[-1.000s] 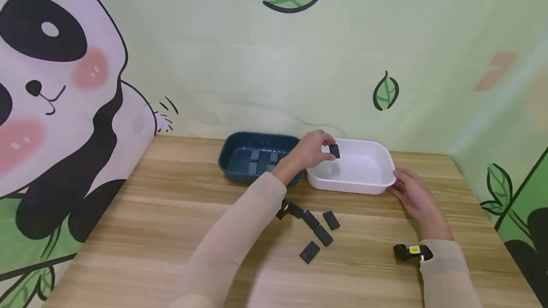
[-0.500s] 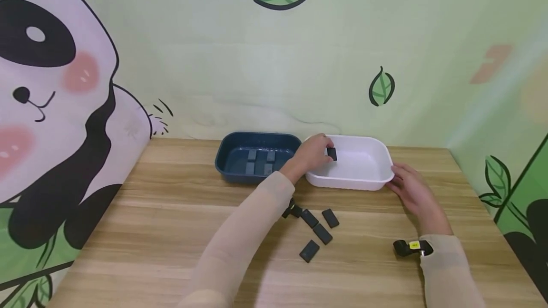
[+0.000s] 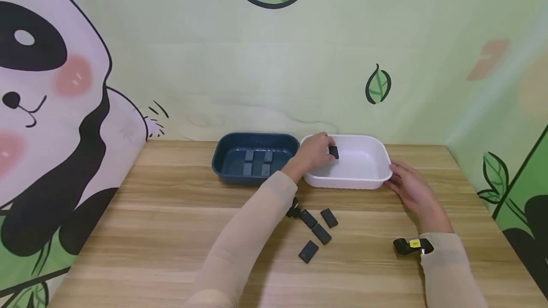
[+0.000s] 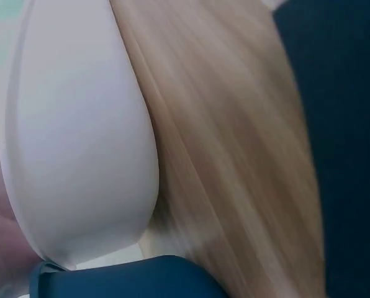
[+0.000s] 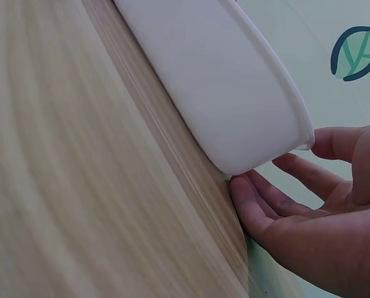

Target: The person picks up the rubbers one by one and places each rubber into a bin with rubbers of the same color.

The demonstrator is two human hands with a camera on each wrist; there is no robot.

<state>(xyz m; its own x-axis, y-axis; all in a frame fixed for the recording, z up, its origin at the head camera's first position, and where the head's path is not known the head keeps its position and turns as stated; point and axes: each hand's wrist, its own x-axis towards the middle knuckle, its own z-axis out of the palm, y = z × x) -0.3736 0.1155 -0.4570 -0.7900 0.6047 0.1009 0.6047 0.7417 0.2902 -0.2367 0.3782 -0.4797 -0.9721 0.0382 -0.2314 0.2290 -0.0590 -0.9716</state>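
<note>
My left hand [image 3: 316,151] pinches a small black rectangular block, domino-like [image 3: 333,152], inside the left part of the white tub [image 3: 347,183]. In the left wrist view the tub's outer wall [image 4: 85,136] hides the block. At the tub's right end, my right hand [image 3: 412,189] holds the edge. The right wrist view shows its fingers [image 5: 250,202] bent against the rim and the lower corner of the tub. More black blocks [image 3: 321,234] lie flat on the table in front of the tub, one partly behind the left wrist camera.
A dark blue tub [image 3: 218,168] stands left of the white one, close beside it. Several greyish blocks [image 3: 266,170] lie in it in a two-by-two pattern. Both tubs stand near the back edge of the wooden table [image 3: 171,232], before a printed wall cloth [image 3: 192,51].
My left hand has lowered slightly with the black block into the white tub. My right hand stays at the tub's end. The head view has shifted a little, moving the whole scene leftward.
</note>
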